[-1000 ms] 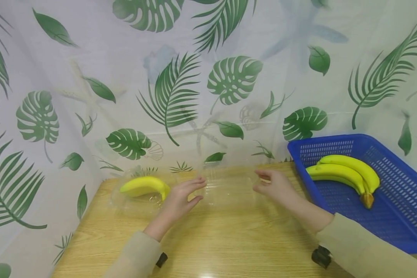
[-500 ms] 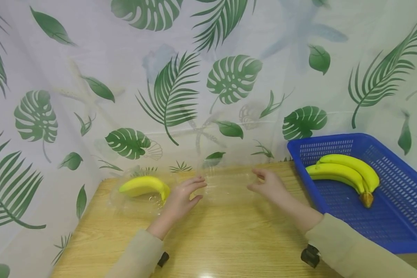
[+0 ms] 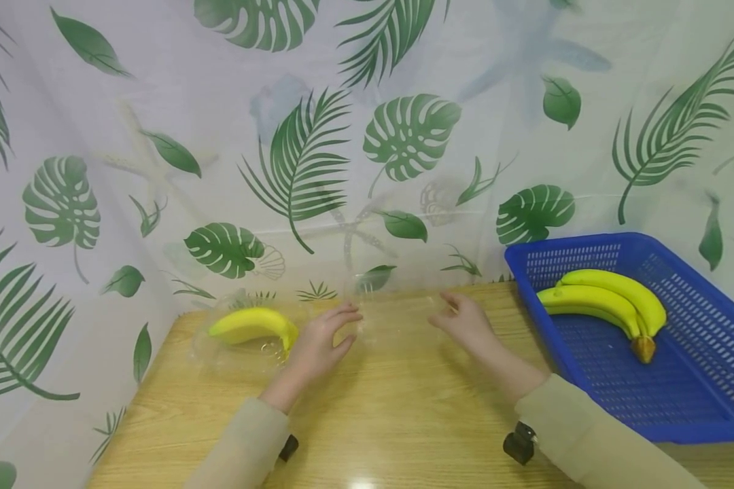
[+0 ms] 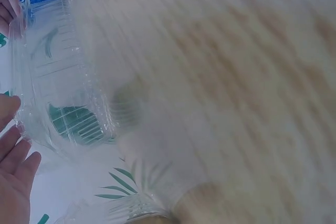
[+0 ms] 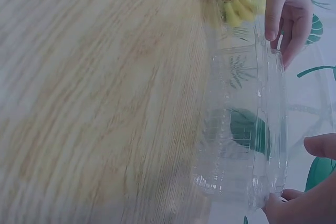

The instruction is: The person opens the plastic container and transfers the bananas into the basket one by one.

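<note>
toward the back of the table (image 3: 373, 414), the clear plastic container (image 5: 244, 124) sits between the hands, its long axis running left to right. the left hand (image 3: 317, 343), fingers and thumb spread, touches one end; the right hand (image 3: 467, 329) is at the other, though whether that grip pinches is impossible to tell. neither hand is nearer. a banana (image 3: 253, 324) lies left of the left hand, a blue basket (image 3: 605, 384) stands off to the right.
</note>
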Action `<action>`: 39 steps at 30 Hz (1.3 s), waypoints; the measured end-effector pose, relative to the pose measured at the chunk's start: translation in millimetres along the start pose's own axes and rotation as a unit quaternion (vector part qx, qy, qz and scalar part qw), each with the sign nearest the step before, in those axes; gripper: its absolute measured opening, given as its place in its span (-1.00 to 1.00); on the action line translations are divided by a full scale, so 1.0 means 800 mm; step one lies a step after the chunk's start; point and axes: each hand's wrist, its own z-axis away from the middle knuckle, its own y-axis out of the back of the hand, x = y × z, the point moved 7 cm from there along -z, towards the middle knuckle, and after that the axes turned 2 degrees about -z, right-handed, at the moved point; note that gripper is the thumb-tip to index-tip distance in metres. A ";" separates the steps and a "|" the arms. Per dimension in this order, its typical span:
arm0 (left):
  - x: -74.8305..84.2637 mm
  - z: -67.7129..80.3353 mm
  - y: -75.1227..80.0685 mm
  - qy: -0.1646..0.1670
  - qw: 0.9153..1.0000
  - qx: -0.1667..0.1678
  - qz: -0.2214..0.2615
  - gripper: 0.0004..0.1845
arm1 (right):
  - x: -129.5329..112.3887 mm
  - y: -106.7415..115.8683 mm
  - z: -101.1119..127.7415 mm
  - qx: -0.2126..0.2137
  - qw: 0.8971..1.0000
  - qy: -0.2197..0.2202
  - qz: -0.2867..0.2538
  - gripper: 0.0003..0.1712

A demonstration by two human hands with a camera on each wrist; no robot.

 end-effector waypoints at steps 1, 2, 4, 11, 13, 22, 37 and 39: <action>-0.001 -0.001 0.000 0.006 1.000 -0.002 0.003 -0.60 | 0.001 -0.001 -0.002 0.001 1.000 -0.002 -0.004 -0.16; -0.003 -0.001 -0.001 0.012 1.000 -0.004 0.008 -0.61 | 0.001 -0.001 -0.003 0.001 1.000 -0.002 -0.005 -0.16; -0.004 -0.002 -0.002 0.020 1.000 -0.007 0.016 -0.63 | 0.003 -0.001 -0.006 0.003 1.000 -0.003 -0.008 -0.16; -0.009 -0.005 -0.006 0.042 0.999 -0.021 0.023 -0.63 | 0.007 -0.002 -0.015 0.016 1.000 0.002 -0.013 -0.19; -0.009 -0.005 -0.007 0.047 0.998 -0.022 0.026 -0.62 | 0.007 -0.002 -0.016 0.019 1.000 0.006 -0.011 -0.19; -0.011 -0.007 -0.008 0.069 0.996 -0.027 0.048 -0.64 | 0.006 -0.002 -0.015 0.005 1.000 0.001 -0.026 -0.19; -0.005 -0.013 -0.003 0.075 0.995 -0.046 0.042 -0.65 | 0.001 0.001 -0.013 -0.004 1.000 -0.012 -0.005 -0.16; -0.003 -0.014 -0.001 0.070 0.996 -0.048 0.040 -0.65 | 0.000 0.002 -0.012 -0.002 1.000 -0.010 0.005 -0.16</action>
